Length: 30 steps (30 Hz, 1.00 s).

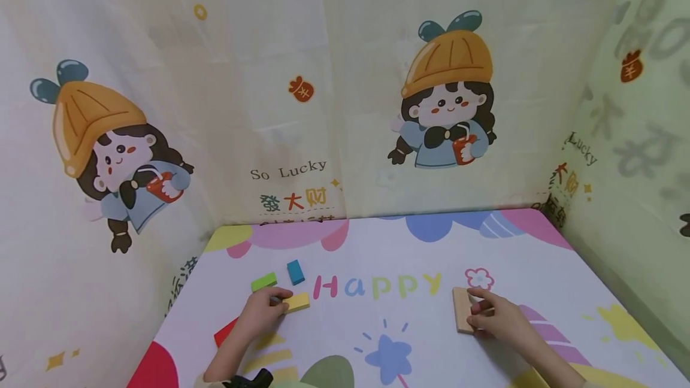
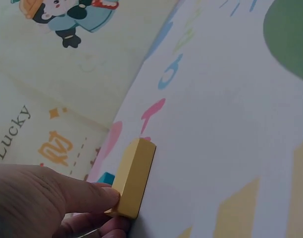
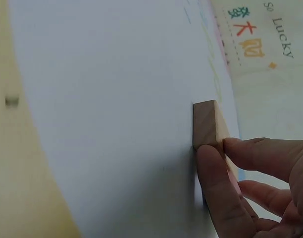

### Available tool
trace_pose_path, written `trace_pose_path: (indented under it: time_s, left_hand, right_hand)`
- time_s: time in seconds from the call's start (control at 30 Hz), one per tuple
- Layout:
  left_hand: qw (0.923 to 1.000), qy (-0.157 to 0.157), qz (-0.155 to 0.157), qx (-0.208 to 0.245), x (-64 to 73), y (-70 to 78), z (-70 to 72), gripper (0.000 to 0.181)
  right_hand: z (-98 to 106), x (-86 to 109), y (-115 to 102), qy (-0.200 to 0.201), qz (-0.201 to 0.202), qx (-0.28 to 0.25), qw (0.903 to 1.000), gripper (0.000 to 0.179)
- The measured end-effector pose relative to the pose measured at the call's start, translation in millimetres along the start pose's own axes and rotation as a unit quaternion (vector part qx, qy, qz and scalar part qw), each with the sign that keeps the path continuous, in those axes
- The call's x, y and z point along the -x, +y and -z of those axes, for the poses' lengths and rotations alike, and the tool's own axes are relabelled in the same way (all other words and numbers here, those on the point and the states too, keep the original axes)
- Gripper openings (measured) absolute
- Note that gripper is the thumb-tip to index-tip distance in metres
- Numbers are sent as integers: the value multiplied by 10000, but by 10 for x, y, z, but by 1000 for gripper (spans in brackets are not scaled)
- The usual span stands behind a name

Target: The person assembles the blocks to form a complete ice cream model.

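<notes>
The wooden block (image 1: 463, 311) lies on the right half of the tabletop (image 1: 431, 352), well in from the right edge, and the right hand (image 1: 498, 316) pinches it along one side, thumb and fingertip apart only by what the block fills. Such a fingertip grip could let the block twist or slip if the wrist turned quickly, since little of its length is supported; whether it is raised at all I cannot tell. Toward the left edge, the left hand (image 1: 265, 311) holds the yellow block (image 1: 298, 302) by one end, thumb pressed to its side and fingers curled against the other, so the free end could tip down or swing if the thumb eased. Crowding is the likelier trouble there: the green block (image 1: 263, 281) sits just beyond the knuckles and the blue block (image 1: 295, 272) near it, toward the far left corner, so a sideways sweep could knock either askew. The red block (image 1: 225, 333), close to the left edge, is partly hidden by the left forearm; a careless drop of that arm could nudge it toward the edge.
</notes>
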State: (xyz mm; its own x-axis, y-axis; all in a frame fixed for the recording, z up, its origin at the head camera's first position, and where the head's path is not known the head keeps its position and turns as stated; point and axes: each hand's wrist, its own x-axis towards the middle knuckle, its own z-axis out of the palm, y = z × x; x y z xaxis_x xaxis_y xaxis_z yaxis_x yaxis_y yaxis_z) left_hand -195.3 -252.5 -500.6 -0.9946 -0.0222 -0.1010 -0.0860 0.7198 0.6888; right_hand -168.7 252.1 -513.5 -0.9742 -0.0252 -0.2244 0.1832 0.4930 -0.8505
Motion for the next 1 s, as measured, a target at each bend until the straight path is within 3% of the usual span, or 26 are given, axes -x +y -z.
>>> trace_pose_path:
  time_s: [0.27, 0.67, 1.0]
  left_hand:
    - [9998, -168, -81, -20, 14, 100, -165, 21]
    - [9990, -81, -444, 28, -29, 251, -385, 23]
    - [9958, -71, -909, -39, -92, 481, -635, 22]
  right_hand:
    - [-260, 139, -65, -43, 136, -155, 9998, 69]
    - [-542, 288, -168, -595, 890, -320, 9937, 66]
    - [-737, 375, -259, -893, 860, -69, 9923, 67]
